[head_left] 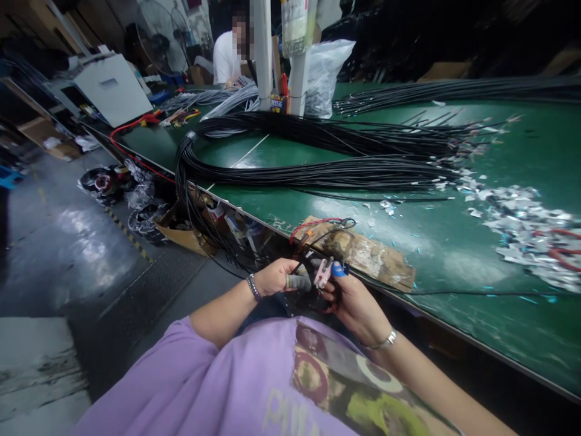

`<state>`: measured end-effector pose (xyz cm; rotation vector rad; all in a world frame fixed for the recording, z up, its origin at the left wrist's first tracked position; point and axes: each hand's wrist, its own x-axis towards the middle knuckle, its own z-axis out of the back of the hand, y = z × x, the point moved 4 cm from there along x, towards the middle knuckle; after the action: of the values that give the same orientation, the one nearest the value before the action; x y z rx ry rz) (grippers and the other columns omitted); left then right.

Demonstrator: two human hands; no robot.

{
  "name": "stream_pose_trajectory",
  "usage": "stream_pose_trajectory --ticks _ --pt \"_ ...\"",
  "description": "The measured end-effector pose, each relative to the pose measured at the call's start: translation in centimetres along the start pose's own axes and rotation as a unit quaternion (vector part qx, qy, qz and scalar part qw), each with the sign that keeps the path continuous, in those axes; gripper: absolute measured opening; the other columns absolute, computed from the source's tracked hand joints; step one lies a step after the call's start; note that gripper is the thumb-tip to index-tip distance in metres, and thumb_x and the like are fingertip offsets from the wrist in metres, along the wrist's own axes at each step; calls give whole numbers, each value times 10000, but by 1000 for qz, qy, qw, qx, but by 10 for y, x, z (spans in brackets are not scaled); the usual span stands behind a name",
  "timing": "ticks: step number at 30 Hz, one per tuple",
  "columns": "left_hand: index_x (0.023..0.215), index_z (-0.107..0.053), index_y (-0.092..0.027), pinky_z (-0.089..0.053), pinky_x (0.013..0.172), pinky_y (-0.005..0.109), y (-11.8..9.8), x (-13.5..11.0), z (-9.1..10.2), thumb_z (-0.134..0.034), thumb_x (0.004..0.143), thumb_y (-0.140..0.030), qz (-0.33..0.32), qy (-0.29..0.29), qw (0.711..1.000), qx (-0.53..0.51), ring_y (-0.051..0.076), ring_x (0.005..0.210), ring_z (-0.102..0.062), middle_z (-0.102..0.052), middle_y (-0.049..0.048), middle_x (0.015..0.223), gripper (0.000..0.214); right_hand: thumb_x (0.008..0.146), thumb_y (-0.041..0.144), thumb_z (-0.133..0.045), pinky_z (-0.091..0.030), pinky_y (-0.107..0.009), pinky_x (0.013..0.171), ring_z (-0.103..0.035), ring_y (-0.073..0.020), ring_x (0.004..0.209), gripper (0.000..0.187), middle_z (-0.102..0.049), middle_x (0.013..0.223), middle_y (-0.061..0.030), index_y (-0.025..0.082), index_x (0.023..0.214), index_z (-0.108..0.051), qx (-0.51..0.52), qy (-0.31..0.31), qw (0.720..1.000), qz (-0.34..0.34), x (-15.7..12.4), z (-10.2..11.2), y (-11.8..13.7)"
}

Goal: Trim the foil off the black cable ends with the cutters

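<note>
Close to my body, at the table's edge, both hands are together. My left hand (278,277), with grey finger covers, is closed around a black cable (295,266) whose end lies hidden among the fingers. In my right hand (356,303), blue tape wraps the thumb, and the fingers pinch a small pale pink notched tool (323,274) right beside the cable end. Its exact kind cannot be made out. Thin wire ends show faintly below it. Just beyond the hands lies a worn wooden block (381,263) with a red wire (313,223) near it.
Long bundles of black cables (281,172) lie across the green table (254,197), drooping over its near edge. White and silver scraps (521,224) are heaped at right. Behind stand a post (262,60), a plastic bag (324,79) and a person in white (224,57). A box (186,227) sits below.
</note>
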<state>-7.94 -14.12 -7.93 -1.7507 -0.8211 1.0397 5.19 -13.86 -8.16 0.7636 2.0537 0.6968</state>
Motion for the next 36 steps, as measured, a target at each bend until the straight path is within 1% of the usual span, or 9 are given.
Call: stream_pose_trajectory --ticks 6,11,14,19,22,25,30,32,36 --pt "566 -478 -128 -210 399 186 -4 1 -7 -788 459 -649 -7 23 999 -30 20 377 -293 -363 -81 414 616 597 653 -732 -295 -205 333 -251 -67 392 525 -335 451 75 212 582 -447 4 -2 1000 3 1 1 -2" --pt "570 -485 -127 -158 370 190 5 1 0 -774 469 -662 13 0 1000 0 18 352 -259 -369 -75 407 617 632 682 -687 -289 -201 339 -257 -70 405 503 -378 496 67 209 672 -521 21 14 1000 -5 -1 2 -8" --pt "594 -504 -124 -149 363 189 8 -1 3 -756 471 -685 17 -2 1000 8 19 346 -253 -368 -78 404 627 626 694 -683 -280 -198 343 -251 -68 413 519 -399 517 62 202 667 -521 22 16 999 -18 -3 5 -11" --pt "587 -509 -116 -226 401 180 8 -10 0 -771 455 -667 19 1 1000 20 25 398 -299 -399 -70 441 624 617 688 -686 -224 -188 354 -220 -59 414 521 -376 503 69 187 684 -561 17 31 999 -31 -9 10 -12" --pt "609 -550 -100 -341 488 189 7 -17 -5 -820 429 -592 14 -6 1000 22 49 483 -398 -478 -42 509 589 596 702 -691 -198 -189 367 -223 -57 409 551 -346 466 71 165 681 -600 -17 51 998 -42 -15 11 -13" --pt "626 -579 -96 -409 563 211 6 -24 -9 -847 420 -533 23 -3 999 24 79 555 -471 -551 -12 581 552 628 689 -683 -191 -199 378 -227 -59 399 539 -335 436 72 158 685 -612 -61 75 994 -42 -21 12 -15" --pt "634 -599 -98 -457 651 240 4 -30 -12 -821 511 -517 12 24 999 38 91 598 -489 -574 0 605 490 622 665 -701 -168 -201 390 -211 -56 406 512 -324 423 82 168 663 -587 -132 90 986 -36 -29 9 -15" --pt "656 -601 -96 -446 632 229 7 -30 -12 -811 525 -519 19 27 998 56 87 594 -476 -561 -7 605 490 615 580 -743 -178 -201 402 -219 -54 425 445 -353 448 77 170 638 -571 -177 78 981 -14 -30 7 -12" --pt "687 -600 -93 -359 541 176 15 -29 -9 -807 559 -453 27 7 988 151 55 558 -395 -504 -42 594 435 615 405 -734 -343 -234 516 -390 -101 536 276 -508 566 27 174 611 -584 -290 66 951 84 -27 4 -3"
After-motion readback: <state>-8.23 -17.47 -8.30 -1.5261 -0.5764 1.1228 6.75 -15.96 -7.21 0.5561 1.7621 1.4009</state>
